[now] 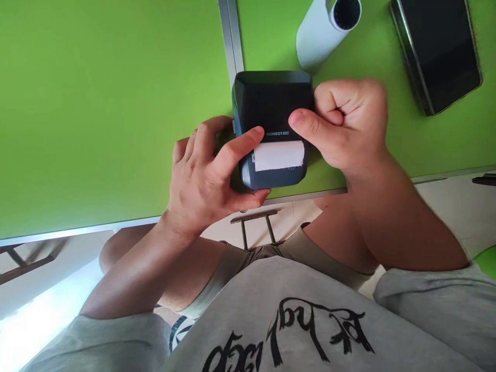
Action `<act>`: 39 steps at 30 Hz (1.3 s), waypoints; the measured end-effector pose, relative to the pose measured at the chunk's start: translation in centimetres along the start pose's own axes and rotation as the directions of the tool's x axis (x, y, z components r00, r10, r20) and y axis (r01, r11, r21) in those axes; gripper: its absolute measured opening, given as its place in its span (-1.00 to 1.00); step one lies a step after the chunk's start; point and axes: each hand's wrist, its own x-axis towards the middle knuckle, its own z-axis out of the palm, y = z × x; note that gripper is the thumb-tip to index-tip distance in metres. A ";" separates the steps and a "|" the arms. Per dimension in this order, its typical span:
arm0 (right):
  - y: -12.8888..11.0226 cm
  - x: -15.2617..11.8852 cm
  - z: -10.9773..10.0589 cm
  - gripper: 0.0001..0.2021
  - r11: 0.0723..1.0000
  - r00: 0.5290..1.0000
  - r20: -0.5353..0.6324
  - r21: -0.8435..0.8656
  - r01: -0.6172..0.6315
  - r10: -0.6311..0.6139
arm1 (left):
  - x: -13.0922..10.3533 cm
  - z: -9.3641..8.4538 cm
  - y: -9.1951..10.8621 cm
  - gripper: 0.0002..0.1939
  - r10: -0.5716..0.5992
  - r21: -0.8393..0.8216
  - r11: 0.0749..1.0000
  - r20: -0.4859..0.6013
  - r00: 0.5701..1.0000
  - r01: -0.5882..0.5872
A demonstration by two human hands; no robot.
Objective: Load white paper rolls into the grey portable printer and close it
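Observation:
A dark label printer (273,103) marked NIIMBOT lies near the front edge of the green table. From its slot a white strip of label paper (279,155) sticks out, showing no print. My left hand (205,168) grips the printer's left side, index finger on the top face beside the strip and thumb at the near end. My right hand (349,121) holds the right side, with its thumb on the top and the other fingers curled against the edge. Those curled fingertips are partly hidden.
Behind the printer is a white cylinder (321,39) with a dark, ridged hollow end. A black smartphone (439,51) lies at the far right. A metal seam (231,36) divides the green tabletop (108,103), and a metal strip edges its front.

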 end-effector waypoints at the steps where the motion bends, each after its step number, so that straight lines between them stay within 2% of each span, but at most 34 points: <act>1: 0.0 0.0 0.0 -0.20 1.000 1.000 -0.002 0.011 0.008 -0.008 | 0.0 0.0 0.0 -0.03 -0.013 0.004 1.000 0.012 1.000 0.013; 6: -0.1 -0.2 0.4 -0.25 0.996 0.997 -0.047 0.071 0.062 -0.059 | 0.1 -0.2 0.2 -0.02 -0.028 0.002 1.000 0.021 0.999 0.028; 9: -0.1 -0.3 0.7 -0.28 0.995 0.992 -0.096 0.046 0.089 -0.085 | 0.2 -0.2 0.3 -0.04 -0.021 -0.002 1.000 0.002 1.000 0.021; 15: -0.1 -0.3 0.9 -0.26 0.995 0.989 -0.112 -0.001 0.099 -0.098 | 0.2 -0.2 0.3 -0.06 -0.072 -0.039 0.997 0.046 0.996 0.074; 18: -0.2 -0.2 0.7 -0.27 0.993 0.990 -0.087 0.015 0.116 -0.114 | 0.2 -0.2 0.3 -0.03 -0.059 -0.070 0.996 0.021 0.998 0.061; 24: -0.1 0.1 0.1 -0.32 0.983 0.986 -0.009 0.073 0.166 -0.166 | 0.3 -0.3 0.4 -0.01 -0.075 -0.085 0.993 0.049 0.996 0.079; 32: -0.2 0.0 -0.1 -0.26 0.992 0.992 0.014 0.019 0.127 -0.127 | 0.3 -0.1 0.3 -0.03 -0.010 -0.065 0.998 -0.041 0.999 0.008; 39: -0.1 -0.1 0.2 -0.30 0.984 0.984 -0.016 0.022 0.179 -0.179 | 0.3 -0.2 0.3 -0.04 -0.039 -0.059 0.997 -0.004 0.999 0.039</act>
